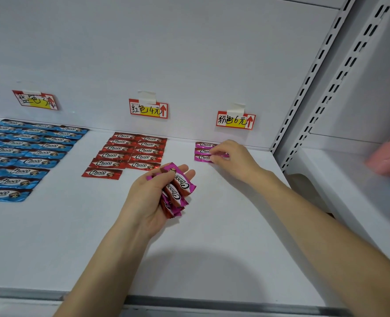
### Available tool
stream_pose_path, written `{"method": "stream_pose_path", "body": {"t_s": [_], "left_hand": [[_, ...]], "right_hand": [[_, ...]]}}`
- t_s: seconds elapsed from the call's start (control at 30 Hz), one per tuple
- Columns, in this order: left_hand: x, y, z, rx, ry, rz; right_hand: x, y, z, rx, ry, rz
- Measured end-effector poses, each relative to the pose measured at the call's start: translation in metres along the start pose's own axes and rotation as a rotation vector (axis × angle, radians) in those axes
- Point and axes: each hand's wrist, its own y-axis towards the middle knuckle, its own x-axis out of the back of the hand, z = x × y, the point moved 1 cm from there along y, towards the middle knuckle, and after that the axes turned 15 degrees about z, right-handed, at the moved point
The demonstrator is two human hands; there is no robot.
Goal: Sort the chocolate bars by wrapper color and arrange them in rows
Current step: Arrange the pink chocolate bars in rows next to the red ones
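On the white shelf (212,236) lie blue-wrapped chocolate bars (27,154) in rows at the left and red-wrapped bars (130,154) in two columns in the middle. Three pink bars (203,151) sit stacked in a column at the back right, under the pink price tag (235,121). My right hand (232,159) rests on the right ends of these pink bars, fingertips pinching the lowest one. My left hand (152,197) is palm up above the middle of the shelf, gripping a bunch of pink bars (176,191).
Price tags for blue (36,100) and red (148,109) are taped on the back wall. Slotted uprights (303,92) bound the shelf on the right. Beyond them a blurred pink object (388,154) stands on the neighbouring shelf. A metal rail (189,303) runs along the front edge.
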Motion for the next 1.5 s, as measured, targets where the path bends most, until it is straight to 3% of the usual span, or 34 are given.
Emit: {"method": "stream_pose_path", "body": {"t_s": [0.1, 0.2, 0.33, 0.47, 0.67, 0.83, 0.93, 1.07, 1.17, 1.3, 1.5], "left_hand": [[-0.002, -0.003, -0.001, -0.053, -0.015, -0.011], [-0.008, -0.007, -0.001, -0.114, -0.019, 0.001], [-0.019, -0.013, 0.002, -0.144, -0.006, 0.053], [-0.025, -0.017, 0.003, -0.143, 0.038, 0.059], [-0.026, -0.025, 0.010, -0.175, 0.336, 0.058], [-0.027, -0.025, 0.012, -0.187, 0.548, 0.013], [-0.023, -0.024, 0.008, -0.110, 0.654, -0.012], [-0.021, -0.022, 0.003, 0.018, 0.789, 0.064], [-0.020, -0.018, 0.004, 0.044, 0.820, 0.083], [-0.021, -0.013, 0.007, 0.040, 0.696, 0.042], [-0.026, -0.004, 0.012, 0.175, 0.163, -0.014]], "right_hand": [[0.010, -0.016, 0.023, 0.011, 0.278, -0.142], [0.018, -0.049, 0.055, 0.069, 0.519, -0.088], [0.013, -0.082, 0.083, 0.097, 0.561, 0.085], [0.009, -0.089, 0.089, 0.104, 0.552, 0.056], [0.010, -0.096, 0.085, 0.060, 0.840, -0.054], [0.007, -0.101, 0.081, 0.062, 0.764, -0.095], [0.021, -0.103, 0.069, 0.187, 0.423, -0.244], [0.027, -0.101, 0.056, 0.441, -0.078, -0.105], [0.024, -0.102, 0.050, 0.410, -0.048, 0.000], [0.024, -0.105, 0.039, 0.248, 0.172, 0.149], [0.033, -0.069, -0.018, -0.071, 0.230, -0.029]]}}
